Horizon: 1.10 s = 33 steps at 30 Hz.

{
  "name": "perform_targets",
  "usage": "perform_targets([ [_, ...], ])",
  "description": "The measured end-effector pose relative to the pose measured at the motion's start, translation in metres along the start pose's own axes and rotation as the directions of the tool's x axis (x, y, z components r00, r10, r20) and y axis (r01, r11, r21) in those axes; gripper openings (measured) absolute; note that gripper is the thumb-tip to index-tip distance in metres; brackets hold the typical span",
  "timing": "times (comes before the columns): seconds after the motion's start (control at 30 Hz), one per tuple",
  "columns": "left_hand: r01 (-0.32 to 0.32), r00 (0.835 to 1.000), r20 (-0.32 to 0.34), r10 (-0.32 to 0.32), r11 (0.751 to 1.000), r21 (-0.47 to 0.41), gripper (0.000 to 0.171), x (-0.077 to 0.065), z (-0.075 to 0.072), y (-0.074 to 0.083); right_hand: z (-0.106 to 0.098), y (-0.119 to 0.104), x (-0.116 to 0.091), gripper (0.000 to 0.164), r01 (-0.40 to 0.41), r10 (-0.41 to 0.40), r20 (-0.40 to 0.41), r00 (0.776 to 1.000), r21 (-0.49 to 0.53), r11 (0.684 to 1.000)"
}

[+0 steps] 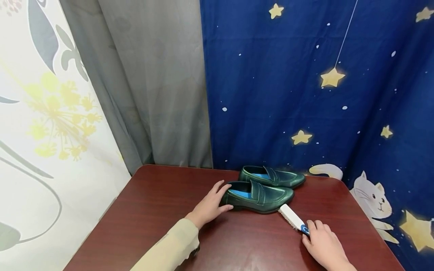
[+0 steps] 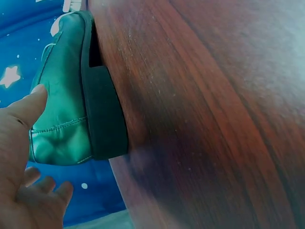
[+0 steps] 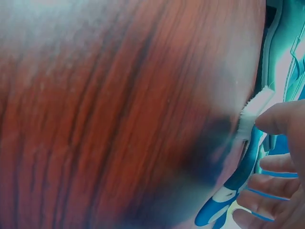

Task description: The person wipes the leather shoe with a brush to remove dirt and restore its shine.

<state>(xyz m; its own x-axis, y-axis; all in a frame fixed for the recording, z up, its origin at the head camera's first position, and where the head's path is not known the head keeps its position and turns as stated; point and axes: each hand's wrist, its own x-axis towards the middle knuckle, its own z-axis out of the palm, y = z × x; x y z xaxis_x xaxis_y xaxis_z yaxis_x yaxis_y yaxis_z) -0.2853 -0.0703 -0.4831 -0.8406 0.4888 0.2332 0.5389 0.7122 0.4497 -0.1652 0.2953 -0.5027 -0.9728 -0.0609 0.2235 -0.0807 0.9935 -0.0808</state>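
Observation:
A pair of dark green loafers with blue insoles stands at the table's back, the near loafer [image 1: 271, 199] in front of the far loafer [image 1: 288, 178], toes to the right. My left hand [image 1: 211, 205] is at the near loafer's heel with fingers spread; the left wrist view shows the thumb [image 2: 35, 102] over the loafer's side, contact unclear. A white brush [image 1: 291, 216] with a blue handle [image 3: 243, 171] slants by the toe, bristles toward the lower left. Over that handle is my right hand [image 1: 323, 241], its fingers loosely extended in the right wrist view, not closed round it.
The reddish-brown wooden table [image 1: 152, 210] has a rounded back edge near the loafers. Behind it hang a grey curtain [image 1: 169, 94] and a blue star-patterned curtain [image 1: 257, 94]. A white flowered curtain [image 1: 40, 113] hangs at the left.

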Motion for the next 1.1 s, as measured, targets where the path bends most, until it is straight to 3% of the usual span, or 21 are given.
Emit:
perform_targets([
  [0.23, 0.030, 0.999, 0.021, -0.029, 0.998, -0.046, 0.068, 0.008, 0.006, -0.004, 0.006, 0.007, 0.001, 0.045, -0.017, 0.017, 0.061, 0.998, 0.001, 1.000],
  [0.37, 0.015, 1.000, 0.005, -0.014, 0.996, -0.084, 0.060, 0.014, 0.007, -0.006, 0.007, 0.010, 0.001, 0.046, -0.002, 0.002, 0.024, 1.000, -0.005, 1.000],
  [0.53, -0.006, 1.000, -0.009, 0.006, 0.995, -0.102, 0.050, 0.019, 0.010, -0.008, 0.008, 0.011, 0.003, 0.044, -0.018, 0.018, 0.080, 0.997, -0.001, 1.000],
  [0.63, -0.012, 1.000, -0.019, 0.010, 0.996, -0.092, 0.051, 0.021, 0.013, -0.011, 0.010, 0.011, 0.003, 0.040, -0.019, 0.018, 0.104, 0.994, 0.015, 1.000],
  [0.83, 0.011, 1.000, -0.010, -0.012, 0.995, -0.100, 0.056, 0.022, 0.017, -0.015, 0.017, 0.010, 0.002, 0.032, -0.003, 0.000, 0.043, 0.999, 0.051, 0.999],
  [1.1, 0.003, 1.000, -0.017, -0.005, 0.995, -0.100, 0.058, 0.024, 0.020, -0.016, 0.019, 0.008, 0.005, 0.021, -0.022, 0.011, 0.088, 0.996, 0.121, 0.992],
])
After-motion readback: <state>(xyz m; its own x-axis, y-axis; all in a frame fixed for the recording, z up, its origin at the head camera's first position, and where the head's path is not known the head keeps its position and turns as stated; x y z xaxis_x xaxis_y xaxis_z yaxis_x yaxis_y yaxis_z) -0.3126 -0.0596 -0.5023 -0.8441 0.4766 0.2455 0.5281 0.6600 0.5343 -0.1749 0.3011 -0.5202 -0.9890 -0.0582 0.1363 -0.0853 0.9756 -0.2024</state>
